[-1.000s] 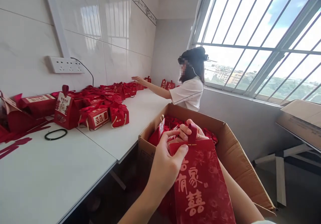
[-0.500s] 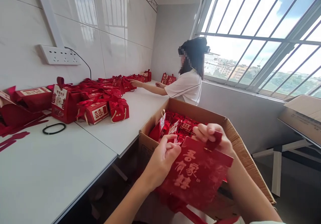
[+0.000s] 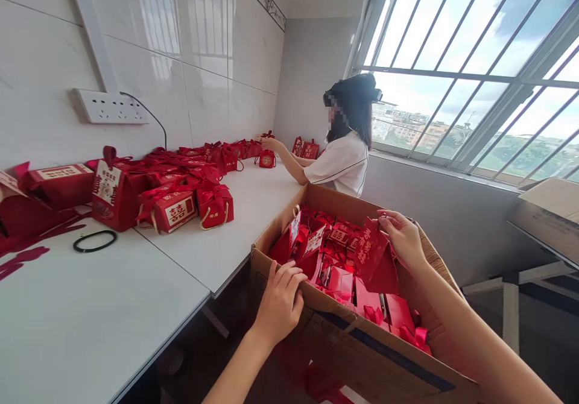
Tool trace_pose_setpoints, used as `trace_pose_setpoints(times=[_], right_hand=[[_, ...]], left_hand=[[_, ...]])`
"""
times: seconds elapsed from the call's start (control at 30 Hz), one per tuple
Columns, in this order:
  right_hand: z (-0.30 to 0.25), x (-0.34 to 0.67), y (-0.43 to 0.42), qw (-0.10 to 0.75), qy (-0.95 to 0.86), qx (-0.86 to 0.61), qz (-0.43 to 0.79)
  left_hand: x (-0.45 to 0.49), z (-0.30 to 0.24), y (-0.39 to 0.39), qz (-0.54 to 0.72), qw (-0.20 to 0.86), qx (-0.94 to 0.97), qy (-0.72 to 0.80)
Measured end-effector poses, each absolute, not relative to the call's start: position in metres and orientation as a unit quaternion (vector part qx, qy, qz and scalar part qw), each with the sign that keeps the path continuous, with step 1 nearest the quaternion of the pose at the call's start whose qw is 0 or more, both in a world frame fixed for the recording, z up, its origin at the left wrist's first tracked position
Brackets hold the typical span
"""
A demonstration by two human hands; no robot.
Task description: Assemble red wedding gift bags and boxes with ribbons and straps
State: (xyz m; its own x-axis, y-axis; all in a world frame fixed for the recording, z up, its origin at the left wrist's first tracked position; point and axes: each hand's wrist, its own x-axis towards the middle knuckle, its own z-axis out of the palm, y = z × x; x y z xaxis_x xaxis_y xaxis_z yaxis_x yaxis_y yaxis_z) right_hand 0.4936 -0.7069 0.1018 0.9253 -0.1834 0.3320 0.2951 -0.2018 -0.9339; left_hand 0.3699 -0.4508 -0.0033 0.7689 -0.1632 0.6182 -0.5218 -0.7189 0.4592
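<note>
My right hand [image 3: 402, 238] grips a red paper gift bag [image 3: 374, 258] with gold characters and holds it inside an open cardboard box [image 3: 362, 356]. The box is packed with several small red gift boxes [image 3: 339, 280] and ribbons. My left hand [image 3: 280, 298] rests on the near rim of the cardboard box, fingers curled over the edge, holding nothing else.
A white table [image 3: 113, 307] runs along the tiled wall at left, with several red gift boxes [image 3: 174, 208] and a black ring [image 3: 94, 241] on it. Another person [image 3: 346, 145] in white handles a small red box at the far end. A second carton [image 3: 547, 211] is right.
My left hand let go of the red bag and dropped to the box rim. My right hand carried the bag away from me and down into the cardboard box.
</note>
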Motion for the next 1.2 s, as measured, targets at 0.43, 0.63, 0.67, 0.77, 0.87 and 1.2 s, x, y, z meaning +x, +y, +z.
trace_pose_setpoints(times=[0.43,0.63,0.67,0.77,0.87,1.2], right_hand=[[0.015,0.526,-0.675,0.521,-0.128,-0.837,-0.105],[0.019,0.524,-0.683,0.410,-0.241,-0.878,-0.048],[0.017,0.524,-0.683,0.376,-0.257,-0.889,-0.046],[0.011,0.525,-0.685,0.259,-0.281,-0.923,-0.036],[0.009,0.529,-0.684,0.211,-0.265,-0.940,-0.034],[0.023,0.514,-0.683,0.161,-0.304,-0.938,-0.031]], left_hand=[[0.372,-0.009,-0.453,0.295,0.323,0.878,-0.196],[0.372,-0.010,-0.453,0.299,0.320,0.877,-0.196],[0.372,-0.010,-0.453,0.299,0.320,0.877,-0.197],[0.372,-0.010,-0.453,0.296,0.323,0.877,-0.198],[0.371,-0.011,-0.453,0.297,0.323,0.876,-0.198],[0.389,-0.041,-0.456,0.439,0.312,0.819,-0.197]])
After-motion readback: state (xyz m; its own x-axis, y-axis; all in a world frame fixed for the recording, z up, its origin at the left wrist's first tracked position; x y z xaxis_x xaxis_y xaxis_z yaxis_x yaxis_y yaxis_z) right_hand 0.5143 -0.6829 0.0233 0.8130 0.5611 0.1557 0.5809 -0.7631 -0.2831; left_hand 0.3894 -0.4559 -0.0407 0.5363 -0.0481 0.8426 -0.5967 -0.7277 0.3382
